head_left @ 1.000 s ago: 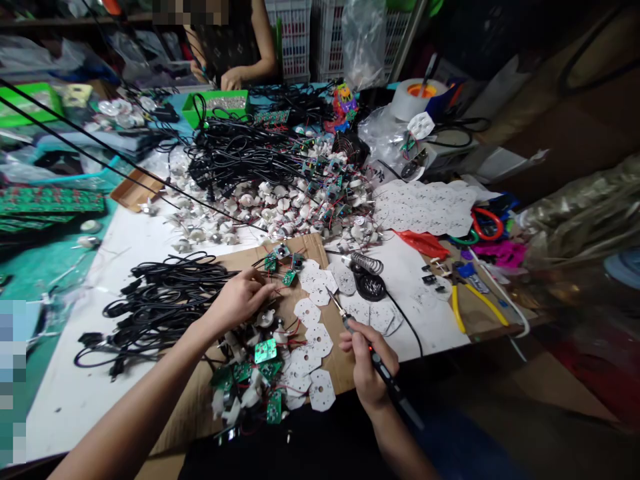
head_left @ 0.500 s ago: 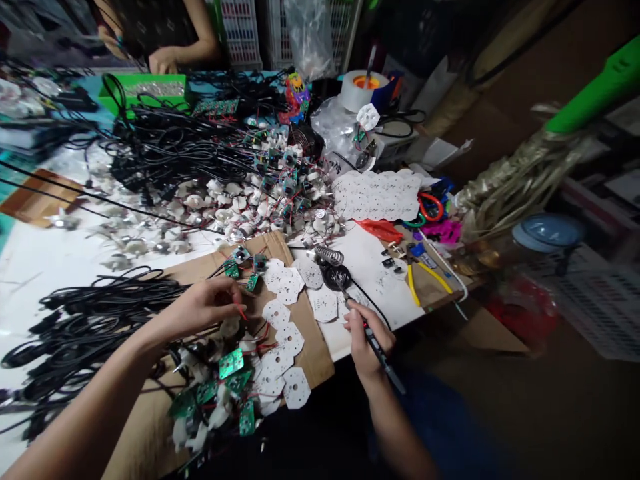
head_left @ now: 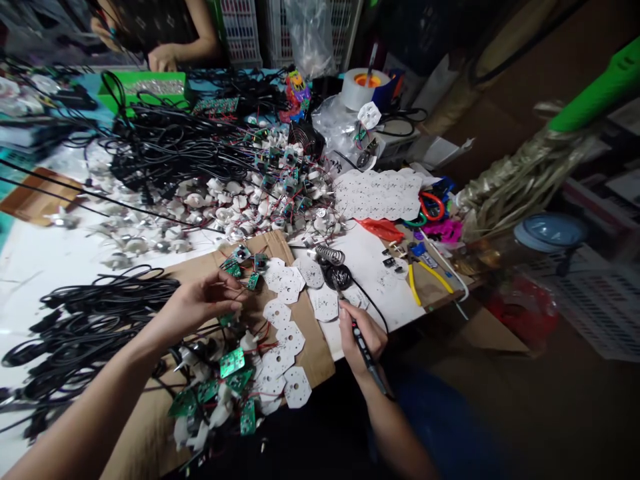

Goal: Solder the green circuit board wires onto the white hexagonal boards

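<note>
My right hand [head_left: 364, 333] is closed round a black soldering iron [head_left: 369, 357], whose tip points at the dark round holder [head_left: 339, 276] beside a metal coil. My left hand [head_left: 217, 293] hovers over the cardboard [head_left: 313, 333], its fingers bent together near small green circuit boards [head_left: 253, 281]; whether anything is between the fingertips is too small to tell. White hexagonal boards [head_left: 291, 337] lie in an overlapping row on the cardboard. Below my left hand sit more green boards [head_left: 232, 362] with white plastic parts and red wires.
Black cables [head_left: 100, 327] are bundled at the left. Behind lies a heap of white parts [head_left: 220, 200], with a sheet of white boards [head_left: 377, 193] beside it. Yellow-handled pliers [head_left: 414, 285] lie at the right edge. Another person's hand [head_left: 164, 59] is beyond a green tray [head_left: 145, 93].
My right hand and the iron have moved slightly left and up. My left hand has shifted slightly left and up, and the red wire end formerly by its fingertips no longer shows.
</note>
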`<state>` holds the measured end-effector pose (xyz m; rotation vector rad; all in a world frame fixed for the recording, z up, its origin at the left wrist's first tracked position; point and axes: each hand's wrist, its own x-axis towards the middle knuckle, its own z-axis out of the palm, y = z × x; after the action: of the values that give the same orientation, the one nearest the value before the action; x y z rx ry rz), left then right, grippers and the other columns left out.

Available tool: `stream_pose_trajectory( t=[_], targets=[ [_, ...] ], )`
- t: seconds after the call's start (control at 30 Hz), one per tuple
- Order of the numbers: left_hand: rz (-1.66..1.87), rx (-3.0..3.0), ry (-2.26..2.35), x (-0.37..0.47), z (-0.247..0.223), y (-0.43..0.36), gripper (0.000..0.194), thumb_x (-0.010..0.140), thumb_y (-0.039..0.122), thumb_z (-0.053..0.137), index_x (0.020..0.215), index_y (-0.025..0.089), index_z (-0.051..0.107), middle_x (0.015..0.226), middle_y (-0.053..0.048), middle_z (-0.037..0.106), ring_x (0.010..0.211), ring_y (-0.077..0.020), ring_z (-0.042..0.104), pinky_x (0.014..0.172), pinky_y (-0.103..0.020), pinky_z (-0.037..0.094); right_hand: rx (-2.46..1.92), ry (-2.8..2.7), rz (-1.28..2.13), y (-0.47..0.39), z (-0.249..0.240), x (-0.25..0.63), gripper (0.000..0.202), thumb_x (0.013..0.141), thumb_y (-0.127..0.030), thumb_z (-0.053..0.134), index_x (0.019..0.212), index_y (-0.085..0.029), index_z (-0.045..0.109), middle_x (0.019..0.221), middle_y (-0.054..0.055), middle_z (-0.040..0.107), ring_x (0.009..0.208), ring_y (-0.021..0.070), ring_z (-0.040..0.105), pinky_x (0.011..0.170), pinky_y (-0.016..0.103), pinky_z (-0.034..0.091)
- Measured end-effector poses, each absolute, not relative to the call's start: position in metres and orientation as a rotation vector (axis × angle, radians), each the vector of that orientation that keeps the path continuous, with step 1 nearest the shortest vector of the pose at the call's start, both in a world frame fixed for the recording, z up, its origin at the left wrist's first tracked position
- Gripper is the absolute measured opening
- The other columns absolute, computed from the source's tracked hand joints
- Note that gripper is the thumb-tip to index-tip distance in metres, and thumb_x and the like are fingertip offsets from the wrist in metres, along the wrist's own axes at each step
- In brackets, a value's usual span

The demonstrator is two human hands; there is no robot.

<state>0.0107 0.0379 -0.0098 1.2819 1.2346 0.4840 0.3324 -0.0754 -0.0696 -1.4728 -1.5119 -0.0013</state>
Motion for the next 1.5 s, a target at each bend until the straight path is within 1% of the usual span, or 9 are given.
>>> stream_pose_trajectory(
  t=[0.13,0.23,0.37,0.53,0.67,0.87,1.07,1.37,1.5],
  targets=[
    [0.487,1.316,1.269,0.025,-0.015,0.034,0.064,0.070,0.056,0.086,0.118,0.020,0.065,0.093,-0.008,0.079,0.087,-0.0257,0.077,0.080,-0.040,0.063,-1.469,-1.496,0.011,-0.076,-0.065,0.332,0.020,0.099,-0.015,0.061,0.110,-0.020,0.077,0.090,0.008,0.083,0.073,0.0191,0.081,0.072,0.028,0.068],
    [0.458,1.635,1.317,0.033,-0.010,0.033,0.044,0.074,0.058,0.080,0.098,0.021,0.074,0.104,-0.008,0.076,0.088,-0.0230,0.074,0.081,-0.037,0.061,-1.482,-1.464,0.039,-0.079,-0.063,0.332,0.020,0.100,-0.018,0.060,0.110,-0.020,0.077,0.087,0.007,0.083,0.069,0.0196,0.081,0.069,0.028,0.069],
    [0.339,1.951,1.417,0.035,0.008,0.036,0.031,0.081,0.051,0.072,0.074,0.021,0.074,0.094,-0.004,0.073,0.086,-0.0206,0.068,0.078,-0.032,0.054,-1.524,-1.446,0.102,-0.085,-0.059,0.330,0.021,0.101,-0.021,0.061,0.114,-0.021,0.077,0.091,0.008,0.083,0.071,0.0204,0.081,0.065,0.027,0.069],
    [0.283,1.825,1.461,0.025,0.016,0.040,0.032,0.080,0.051,0.073,0.077,0.020,0.074,0.082,-0.003,0.070,0.071,-0.0169,0.063,0.066,-0.028,0.048,-1.501,-1.425,0.151,-0.090,-0.052,0.325,0.021,0.100,-0.018,0.062,0.114,-0.021,0.077,0.089,0.007,0.082,0.070,0.0198,0.080,0.064,0.027,0.068],
    [0.425,1.669,1.363,0.027,0.000,0.039,0.029,0.080,0.047,0.074,0.083,0.019,0.075,0.094,-0.006,0.074,0.082,-0.0192,0.069,0.074,-0.030,0.056,-1.440,-1.451,0.179,-0.087,-0.052,0.320,0.022,0.099,-0.017,0.062,0.115,-0.021,0.077,0.083,0.006,0.081,0.065,0.0179,0.078,0.062,0.026,0.067],
    [0.570,2.051,1.392,0.051,-0.012,0.033,0.020,0.091,0.033,0.064,0.084,0.022,0.079,0.105,-0.008,0.075,0.097,-0.0223,0.070,0.087,-0.034,0.056,-1.354,-1.528,0.203,-0.085,-0.055,0.310,0.025,0.098,-0.015,0.060,0.117,-0.022,0.075,0.086,0.006,0.081,0.064,0.0171,0.078,0.063,0.027,0.066],
    [0.491,2.074,1.412,0.059,-0.014,0.029,0.019,0.095,0.033,0.063,0.089,0.021,0.077,0.089,-0.005,0.076,0.083,-0.0198,0.067,0.077,-0.030,0.052,-1.286,-1.577,0.262,-0.084,-0.054,0.298,0.027,0.098,-0.012,0.059,0.119,-0.021,0.073,0.084,0.004,0.080,0.066,0.0170,0.077,0.066,0.027,0.065],
    [0.391,2.167,1.463,0.082,-0.032,0.038,0.015,0.091,0.030,0.070,0.085,0.021,0.081,0.085,-0.006,0.075,0.085,-0.0222,0.061,0.080,-0.034,0.046,-1.375,-1.459,0.460,-0.084,-0.056,0.280,0.022,0.100,-0.016,0.059,0.114,-0.020,0.075,0.086,0.005,0.080,0.069,0.0171,0.078,0.070,0.029,0.066],
    [0.376,2.166,1.467,0.084,-0.037,0.041,0.015,0.089,0.028,0.069,0.083,0.021,0.080,0.086,-0.006,0.075,0.085,-0.0223,0.060,0.079,-0.034,0.046,-1.400,-1.347,0.555,-0.083,-0.059,0.274,0.022,0.102,-0.023,0.057,0.112,-0.020,0.077,0.080,0.004,0.080,0.061,0.0158,0.076,0.066,0.027,0.066]
  ],
)
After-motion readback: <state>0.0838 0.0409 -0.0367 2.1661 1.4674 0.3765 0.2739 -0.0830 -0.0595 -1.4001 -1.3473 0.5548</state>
